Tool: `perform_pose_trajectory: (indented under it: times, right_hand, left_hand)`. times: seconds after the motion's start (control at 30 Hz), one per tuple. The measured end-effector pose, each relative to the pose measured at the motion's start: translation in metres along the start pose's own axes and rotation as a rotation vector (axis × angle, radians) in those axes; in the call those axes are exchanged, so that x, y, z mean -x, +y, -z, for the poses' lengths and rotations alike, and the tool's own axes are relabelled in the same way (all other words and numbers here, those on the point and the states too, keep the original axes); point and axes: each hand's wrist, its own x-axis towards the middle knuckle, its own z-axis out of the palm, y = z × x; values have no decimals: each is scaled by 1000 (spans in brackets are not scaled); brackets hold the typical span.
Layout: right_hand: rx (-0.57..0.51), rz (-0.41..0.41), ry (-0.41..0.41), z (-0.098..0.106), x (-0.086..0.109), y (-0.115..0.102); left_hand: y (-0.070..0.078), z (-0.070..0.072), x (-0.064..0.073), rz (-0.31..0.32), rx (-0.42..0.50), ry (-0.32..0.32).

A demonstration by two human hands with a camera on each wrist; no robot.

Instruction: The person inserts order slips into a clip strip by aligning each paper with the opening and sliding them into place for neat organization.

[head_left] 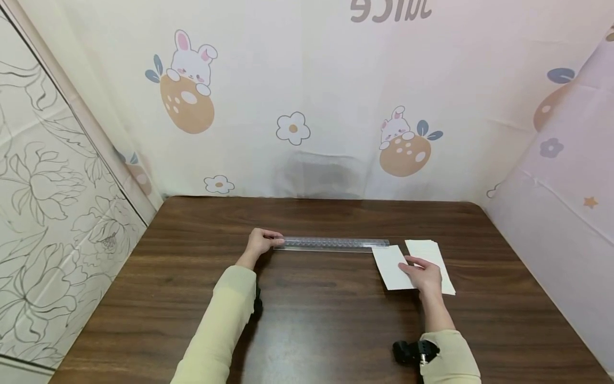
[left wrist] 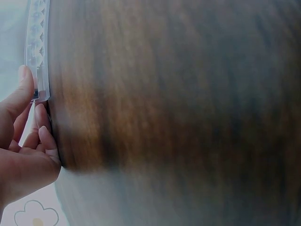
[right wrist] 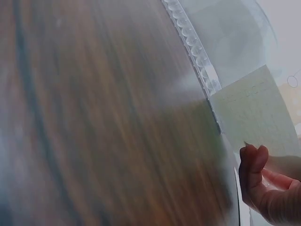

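Observation:
A long clear plastic strip (head_left: 331, 243) with a row of rounded shapes along it lies crosswise over the far half of the table. My left hand (head_left: 259, 242) pinches its left end; in the left wrist view the thumb (left wrist: 21, 92) presses one face of the strip (left wrist: 37, 42). Between thumb and fingers, my right hand (head_left: 424, 274) holds a white paper card (head_left: 390, 266) by its right side. The card's upper left corner overlaps the strip's right end. More white cards (head_left: 424, 248) lie just right of it, partly hidden behind the right hand.
The dark wooden table (head_left: 307, 320) ends at a patterned curtain (head_left: 331, 96) along the back. Another hanging cloth (head_left: 571, 213) stands at the right, and a flower-patterned panel (head_left: 48, 213) at the left. A black wrist camera (head_left: 408, 352) sits on the right wrist.

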Motion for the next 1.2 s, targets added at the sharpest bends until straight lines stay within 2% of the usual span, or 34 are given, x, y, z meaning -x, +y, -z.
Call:
perform_pose_trajectory:
  times: [0.17, 0.77, 1.2]
  right_hand:
    - [-31, -35, -33, -5, 1, 0]
    - [-50, -31, -27, -18, -1, -2]
    - [-75, -48, -51, -23, 4, -6]
  left_hand:
    - [-1, 1, 0, -12, -8, -9]
    - [2, 2, -3, 22, -39, 2]
    - [1, 3, -4, 10, -59, 8]
